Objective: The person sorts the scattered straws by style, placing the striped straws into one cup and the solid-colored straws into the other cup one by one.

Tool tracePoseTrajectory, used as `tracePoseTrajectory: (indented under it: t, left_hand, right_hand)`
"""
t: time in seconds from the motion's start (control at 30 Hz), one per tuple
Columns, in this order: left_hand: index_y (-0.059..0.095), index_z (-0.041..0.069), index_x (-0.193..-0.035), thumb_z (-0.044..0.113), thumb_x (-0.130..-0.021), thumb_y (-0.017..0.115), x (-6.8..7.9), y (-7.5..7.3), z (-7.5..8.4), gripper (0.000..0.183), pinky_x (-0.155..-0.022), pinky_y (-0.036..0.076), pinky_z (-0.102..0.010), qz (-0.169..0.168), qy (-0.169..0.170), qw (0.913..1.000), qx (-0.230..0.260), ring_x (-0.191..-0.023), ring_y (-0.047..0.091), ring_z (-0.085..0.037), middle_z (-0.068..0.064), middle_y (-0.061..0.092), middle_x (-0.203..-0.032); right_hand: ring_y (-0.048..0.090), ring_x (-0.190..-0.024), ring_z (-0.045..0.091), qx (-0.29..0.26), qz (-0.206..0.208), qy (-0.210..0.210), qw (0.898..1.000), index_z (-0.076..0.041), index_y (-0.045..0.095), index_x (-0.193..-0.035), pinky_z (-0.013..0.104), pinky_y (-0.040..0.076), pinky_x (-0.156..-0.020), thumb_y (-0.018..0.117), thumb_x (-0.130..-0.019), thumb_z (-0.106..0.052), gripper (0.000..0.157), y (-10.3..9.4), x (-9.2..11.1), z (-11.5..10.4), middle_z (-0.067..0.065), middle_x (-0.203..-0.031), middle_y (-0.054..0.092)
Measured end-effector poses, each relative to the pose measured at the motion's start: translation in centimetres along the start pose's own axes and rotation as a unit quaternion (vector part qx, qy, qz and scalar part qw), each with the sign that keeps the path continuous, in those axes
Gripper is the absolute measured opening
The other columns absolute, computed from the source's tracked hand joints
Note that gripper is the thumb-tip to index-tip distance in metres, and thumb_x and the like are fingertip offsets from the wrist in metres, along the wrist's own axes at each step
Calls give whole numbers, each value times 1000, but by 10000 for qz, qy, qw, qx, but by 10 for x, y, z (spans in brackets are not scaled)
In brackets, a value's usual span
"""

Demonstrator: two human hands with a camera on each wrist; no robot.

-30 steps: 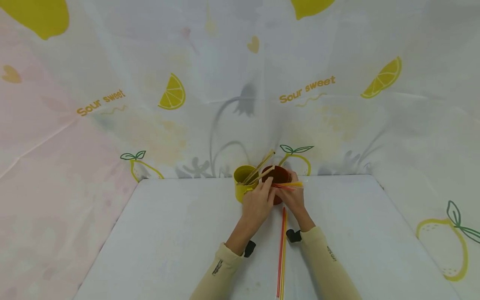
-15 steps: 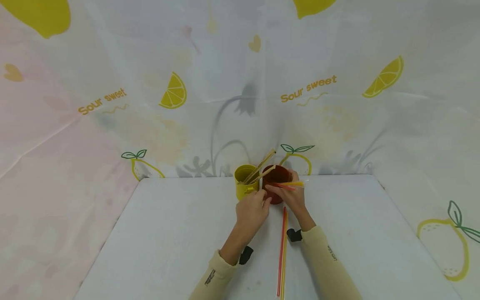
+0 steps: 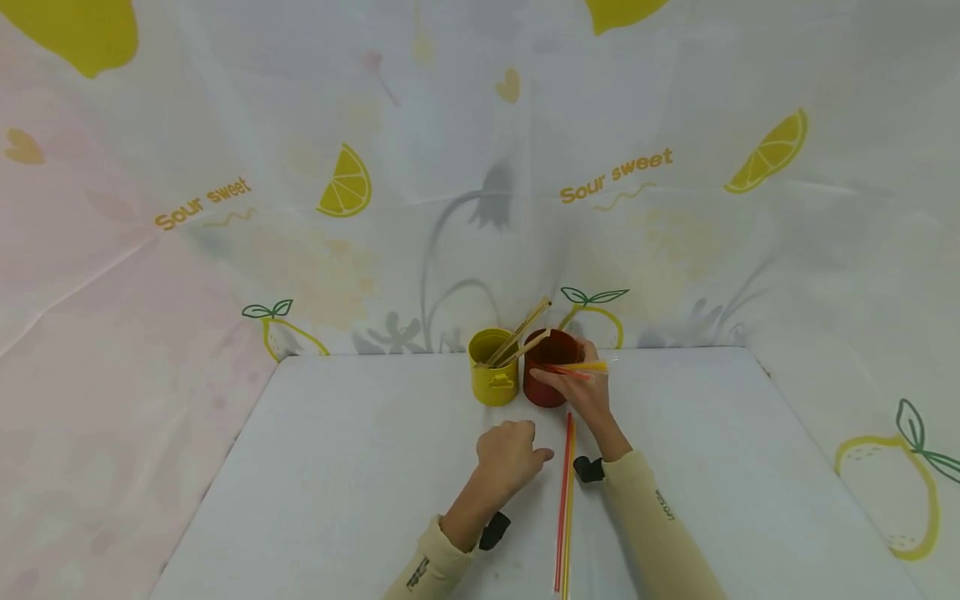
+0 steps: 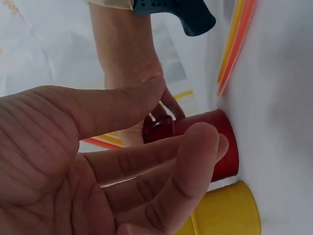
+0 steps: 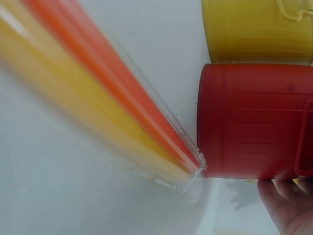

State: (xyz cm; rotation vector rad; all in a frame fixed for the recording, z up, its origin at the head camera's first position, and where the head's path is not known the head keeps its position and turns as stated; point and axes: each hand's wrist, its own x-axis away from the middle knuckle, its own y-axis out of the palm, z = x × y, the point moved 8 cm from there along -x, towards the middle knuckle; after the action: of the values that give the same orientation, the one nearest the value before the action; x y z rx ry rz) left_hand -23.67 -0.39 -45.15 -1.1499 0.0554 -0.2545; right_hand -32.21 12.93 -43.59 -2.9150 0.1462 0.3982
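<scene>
My right hand (image 3: pixel 585 392) holds a small red bucket (image 3: pixel 543 393) by its right side and rim. Red and yellow straws (image 3: pixel 588 367) stick out over the bucket's rim, across that hand. Lower on the table, my left hand (image 3: pixel 510 454) hovers with nothing in it. Its fingers look loosely bent in the left wrist view. A yellow bucket (image 3: pixel 492 392) stands just left of the red one and has several tan sticks (image 3: pixel 525 335) leaning out of it. The right wrist view shows fingertips (image 5: pixel 276 198) against the red bucket's side.
A long red and yellow pair of straws (image 3: pixel 564 508) in clear wrap lies on the white table (image 3: pixel 337 475) between my forearms. Behind the buckets hangs a lemon-printed cloth (image 3: pixel 450 167), close to the table's far edge.
My left hand has left the red bucket's rim and drawn back toward me, low over the table. The right hand and both buckets stay in place.
</scene>
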Motion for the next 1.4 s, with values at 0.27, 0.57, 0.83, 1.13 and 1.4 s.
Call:
tracePoseTrajectory:
  t: [0.27, 0.57, 0.83, 1.13, 1.4]
  left_hand:
    - [62, 9, -72, 34, -83, 80, 4, 11, 3, 33, -49, 35, -27, -474, -42, 9988, 83, -54, 46, -15, 1, 51, -59]
    - [60, 9, -66, 39, -86, 76, 9, 29, 4, 40, -45, 31, -26, -981, -164, 9950, 137, -42, 52, -16, -2, 52, -47]
    - [58, 10, -64, 41, -84, 78, 5, 43, 5, 42, -43, 31, -25, -1176, -124, 9930, 4, -37, 52, -14, -2, 53, -49]
    - [57, 10, -67, 40, -84, 78, 3, 57, 8, 40, -45, 32, -27, -1311, -132, 9911, -182, -40, 52, -15, -3, 54, -52]
    - [57, 12, -68, 40, -82, 79, -1, 62, 8, 39, -46, 34, -26, -1167, -119, 9928, -260, -43, 51, -15, -1, 52, -55]
  right_hand:
    - [52, -120, 28, 92, 59, 118, 9999, -1, 43, -139, 44, 43, -101, 90, -72, -24, 85, 2, -13, 34, 13, -133, 53]
    - [52, -119, 27, 85, 119, 58, 9999, -3, 43, -137, 44, 43, -101, 91, -69, -30, 88, 2, -14, 44, 12, -131, 55]
    - [53, -118, 25, 149, 126, 76, 9998, -4, 44, -137, 42, 44, -101, 91, -70, -30, 87, 2, -14, 44, 11, -131, 55]
    - [52, -118, 26, 40, 114, 59, 9999, -3, 44, -137, 44, 44, -100, 92, -69, -29, 87, 1, -13, 43, 12, -131, 55]
    - [51, -119, 27, 46, 77, 114, 9999, -3, 43, -138, 44, 43, -101, 91, -70, -30, 87, 2, -14, 42, 12, -132, 54]
